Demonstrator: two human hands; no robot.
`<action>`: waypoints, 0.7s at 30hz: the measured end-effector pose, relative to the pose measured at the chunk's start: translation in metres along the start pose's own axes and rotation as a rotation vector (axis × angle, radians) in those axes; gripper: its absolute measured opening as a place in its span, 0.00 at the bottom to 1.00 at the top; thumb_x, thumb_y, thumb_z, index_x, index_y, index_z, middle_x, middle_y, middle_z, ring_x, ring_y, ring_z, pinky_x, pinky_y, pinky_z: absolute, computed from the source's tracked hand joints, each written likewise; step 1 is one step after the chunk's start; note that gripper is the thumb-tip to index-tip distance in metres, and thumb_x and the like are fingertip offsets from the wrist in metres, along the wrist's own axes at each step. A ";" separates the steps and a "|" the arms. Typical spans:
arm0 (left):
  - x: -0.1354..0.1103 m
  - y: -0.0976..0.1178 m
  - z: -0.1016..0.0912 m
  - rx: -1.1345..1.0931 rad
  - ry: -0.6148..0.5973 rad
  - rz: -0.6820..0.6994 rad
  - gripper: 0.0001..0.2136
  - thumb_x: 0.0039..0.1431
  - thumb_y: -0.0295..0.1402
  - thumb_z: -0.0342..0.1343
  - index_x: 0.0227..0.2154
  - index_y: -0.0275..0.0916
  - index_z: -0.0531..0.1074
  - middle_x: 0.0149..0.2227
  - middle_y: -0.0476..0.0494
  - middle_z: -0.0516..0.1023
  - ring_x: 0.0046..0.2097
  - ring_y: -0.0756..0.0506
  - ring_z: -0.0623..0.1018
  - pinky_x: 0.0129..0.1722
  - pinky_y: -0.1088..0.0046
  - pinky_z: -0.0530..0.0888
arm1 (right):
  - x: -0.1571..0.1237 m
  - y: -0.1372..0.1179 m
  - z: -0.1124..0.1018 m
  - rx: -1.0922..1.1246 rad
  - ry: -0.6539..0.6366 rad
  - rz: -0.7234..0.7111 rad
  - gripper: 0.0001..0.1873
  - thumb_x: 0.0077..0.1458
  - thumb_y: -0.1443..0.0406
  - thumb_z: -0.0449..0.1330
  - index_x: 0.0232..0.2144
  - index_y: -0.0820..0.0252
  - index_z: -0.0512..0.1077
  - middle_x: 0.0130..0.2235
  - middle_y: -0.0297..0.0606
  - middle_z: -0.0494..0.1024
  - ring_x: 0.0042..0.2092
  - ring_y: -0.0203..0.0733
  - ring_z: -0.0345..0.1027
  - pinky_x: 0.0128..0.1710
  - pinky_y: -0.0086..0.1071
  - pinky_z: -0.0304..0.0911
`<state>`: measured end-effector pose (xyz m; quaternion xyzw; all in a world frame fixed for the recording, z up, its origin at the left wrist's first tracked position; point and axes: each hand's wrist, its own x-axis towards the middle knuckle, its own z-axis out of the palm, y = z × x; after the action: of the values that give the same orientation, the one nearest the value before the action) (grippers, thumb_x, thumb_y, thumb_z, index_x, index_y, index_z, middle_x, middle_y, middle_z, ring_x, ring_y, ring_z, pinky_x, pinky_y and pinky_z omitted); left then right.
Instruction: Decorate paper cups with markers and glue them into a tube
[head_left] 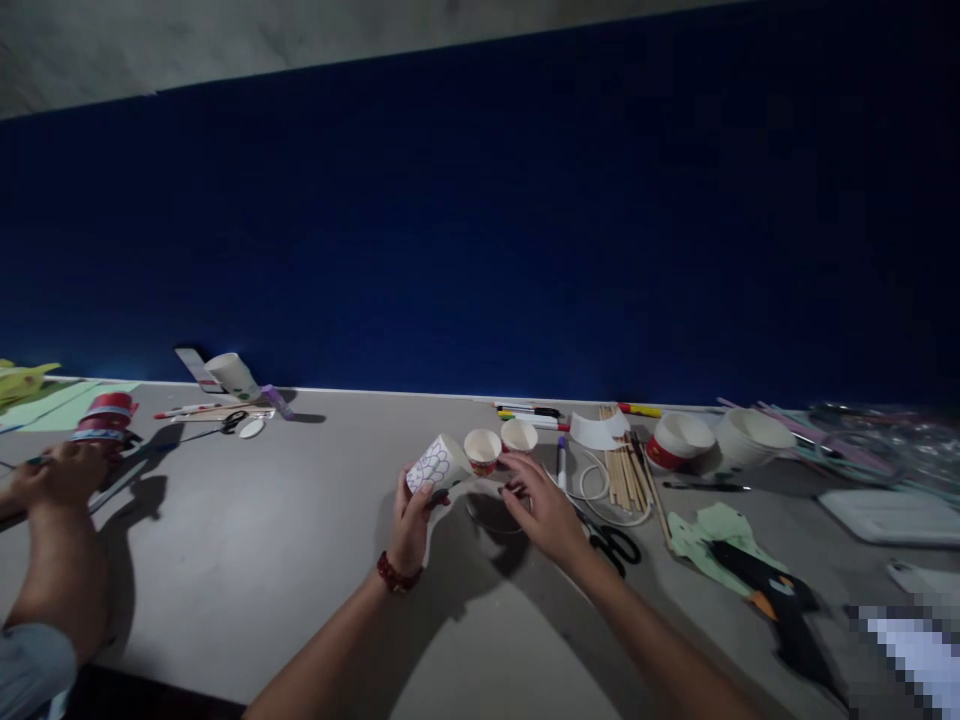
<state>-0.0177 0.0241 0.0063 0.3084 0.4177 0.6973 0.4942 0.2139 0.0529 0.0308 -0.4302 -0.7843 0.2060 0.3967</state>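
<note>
My left hand (413, 518) is closed round a white paper cup (438, 464) with a drawn line pattern, held tilted on its side just above the grey table (247, 540). A red bead bracelet sits on that wrist. My right hand (541, 506) hovers palm down to the right of the cup, fingers curled with a small dark thing at the fingertips that I cannot make out. Two small paper cups (482, 449) with red bands stand upright just behind my hands.
Black scissors (613, 545), a purple marker (561, 462), wooden sticks (626, 470), paper bowls (679, 440) and a black glue gun (772, 590) on green paper lie to the right. Another person's hands (56, 475) work at the far left beside red tape rolls (109, 415). A blue wall backs the table.
</note>
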 end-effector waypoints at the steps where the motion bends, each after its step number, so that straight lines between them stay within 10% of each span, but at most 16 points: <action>1: 0.000 0.000 0.001 -0.007 0.008 0.002 0.23 0.55 0.44 0.69 0.50 0.41 0.73 0.48 0.42 0.82 0.43 0.42 0.81 0.37 0.68 0.79 | 0.008 -0.001 0.003 -0.041 -0.027 -0.010 0.25 0.66 0.66 0.57 0.64 0.59 0.70 0.65 0.54 0.74 0.50 0.50 0.80 0.56 0.49 0.75; 6: 0.001 0.000 0.002 -0.052 0.009 -0.004 0.24 0.53 0.43 0.70 0.50 0.40 0.74 0.46 0.41 0.83 0.43 0.41 0.82 0.36 0.69 0.78 | 0.036 -0.002 0.024 -0.200 -0.142 0.024 0.33 0.59 0.75 0.57 0.67 0.62 0.66 0.69 0.54 0.70 0.67 0.55 0.68 0.64 0.47 0.68; 21: 0.015 -0.019 -0.012 0.062 0.026 0.050 0.29 0.51 0.46 0.69 0.53 0.43 0.67 0.50 0.41 0.81 0.50 0.40 0.81 0.50 0.64 0.77 | 0.041 -0.003 0.023 -0.313 -0.270 0.089 0.34 0.60 0.77 0.56 0.67 0.58 0.68 0.59 0.50 0.82 0.57 0.55 0.78 0.55 0.39 0.68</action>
<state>-0.0244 0.0380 -0.0154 0.3249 0.4377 0.7002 0.4611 0.1812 0.0860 0.0371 -0.4895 -0.8328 0.1548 0.2071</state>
